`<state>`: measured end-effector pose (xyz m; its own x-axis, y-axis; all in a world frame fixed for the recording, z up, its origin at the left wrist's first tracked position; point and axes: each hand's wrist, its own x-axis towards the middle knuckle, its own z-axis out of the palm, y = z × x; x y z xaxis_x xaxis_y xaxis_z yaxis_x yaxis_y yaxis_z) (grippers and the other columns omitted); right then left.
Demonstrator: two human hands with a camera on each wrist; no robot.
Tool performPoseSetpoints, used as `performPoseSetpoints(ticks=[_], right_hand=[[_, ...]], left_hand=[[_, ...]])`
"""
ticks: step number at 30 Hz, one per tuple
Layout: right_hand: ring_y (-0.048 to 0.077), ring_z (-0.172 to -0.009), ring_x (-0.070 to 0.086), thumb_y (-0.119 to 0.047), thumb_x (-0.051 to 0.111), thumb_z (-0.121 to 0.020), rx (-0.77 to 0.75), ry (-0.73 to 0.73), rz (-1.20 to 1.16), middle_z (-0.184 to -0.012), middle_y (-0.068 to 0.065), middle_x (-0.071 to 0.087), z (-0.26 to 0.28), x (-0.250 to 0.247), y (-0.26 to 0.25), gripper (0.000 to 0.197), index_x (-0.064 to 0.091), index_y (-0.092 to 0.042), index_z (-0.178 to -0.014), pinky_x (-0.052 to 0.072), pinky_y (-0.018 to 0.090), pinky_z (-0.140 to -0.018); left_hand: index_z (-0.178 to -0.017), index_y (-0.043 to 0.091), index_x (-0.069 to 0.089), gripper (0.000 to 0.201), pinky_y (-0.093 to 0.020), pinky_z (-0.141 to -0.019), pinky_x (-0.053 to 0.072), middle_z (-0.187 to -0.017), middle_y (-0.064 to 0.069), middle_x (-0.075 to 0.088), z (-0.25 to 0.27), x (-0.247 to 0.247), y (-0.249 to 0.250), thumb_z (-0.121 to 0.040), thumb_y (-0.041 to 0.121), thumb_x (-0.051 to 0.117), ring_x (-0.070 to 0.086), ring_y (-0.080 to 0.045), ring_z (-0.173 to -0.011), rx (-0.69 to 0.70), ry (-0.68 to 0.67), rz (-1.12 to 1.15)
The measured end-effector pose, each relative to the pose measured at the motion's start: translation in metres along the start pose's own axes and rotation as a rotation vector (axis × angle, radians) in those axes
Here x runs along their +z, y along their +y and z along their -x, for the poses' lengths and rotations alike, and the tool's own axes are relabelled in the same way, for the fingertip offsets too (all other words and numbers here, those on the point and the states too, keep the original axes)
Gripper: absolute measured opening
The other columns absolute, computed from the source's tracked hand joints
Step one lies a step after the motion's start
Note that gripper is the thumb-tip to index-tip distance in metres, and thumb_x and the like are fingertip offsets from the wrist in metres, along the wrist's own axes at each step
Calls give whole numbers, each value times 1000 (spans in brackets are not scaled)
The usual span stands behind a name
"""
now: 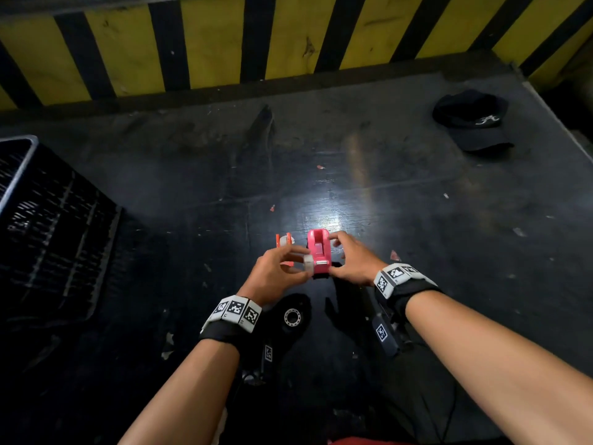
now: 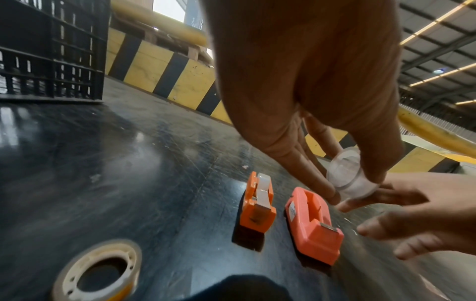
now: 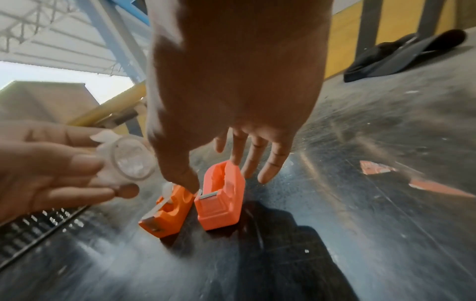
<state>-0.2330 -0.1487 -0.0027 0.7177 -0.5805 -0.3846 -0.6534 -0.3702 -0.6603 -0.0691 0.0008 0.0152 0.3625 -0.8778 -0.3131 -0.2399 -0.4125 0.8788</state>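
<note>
A coral-pink tape dispenser (image 1: 318,252) stands empty on the dark table (image 1: 417,203). My left hand (image 1: 288,264) pinches a small clear tape roll (image 1: 308,263) just left of the dispenser's cutter end. That roll (image 2: 352,175) sits between my thumb and fingertips. My right hand (image 1: 340,255) is spread around the dispenser (image 3: 221,199), thumb by the cutter blade and straight fingers (image 3: 257,158) behind its rounded back. I cannot tell whether they touch it. A smaller orange dispenser (image 2: 257,205), loaded with tape, stands to the left.
A black slatted crate (image 1: 48,226) fills the left side. A black cap (image 1: 475,123) lies at the far right. A larger tape roll (image 1: 292,316) lies below my left wrist. A yellow-and-black striped barrier (image 1: 288,43) bounds the table's far edge. Small orange scraps (image 1: 394,255) lie about.
</note>
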Motion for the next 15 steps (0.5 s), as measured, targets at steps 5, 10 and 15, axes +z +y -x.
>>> performPoseSetpoints(ticks=[5,10,15], right_hand=[[39,-138,40,-32,91,-63,27,-55,246,-161,4,27,-33,7,1,120,16,-24,-157,41,53,-111],[37,-124,51,-34,92,-57,-21,-6,231,-153,-1,38,-47,21,12,114,21,-28,-146,47,53,-101],[27,-123,52,-40,93,-49,-107,55,125,-142,1,47,-40,23,20,110,31,-29,-139,47,43,-104]], left_hand=[[-106,35,74,44,-51,-90,64,-88,-7,79,-14,-12,2,-66,19,82,79,-33,-91,-56,-5,-63],[-105,38,72,41,-40,-93,62,-91,5,80,-24,-14,8,-68,24,81,79,-15,-90,-7,17,-172],[-109,29,73,40,-22,-82,57,-98,9,78,-30,-14,23,-72,27,85,71,-3,-88,70,6,-302]])
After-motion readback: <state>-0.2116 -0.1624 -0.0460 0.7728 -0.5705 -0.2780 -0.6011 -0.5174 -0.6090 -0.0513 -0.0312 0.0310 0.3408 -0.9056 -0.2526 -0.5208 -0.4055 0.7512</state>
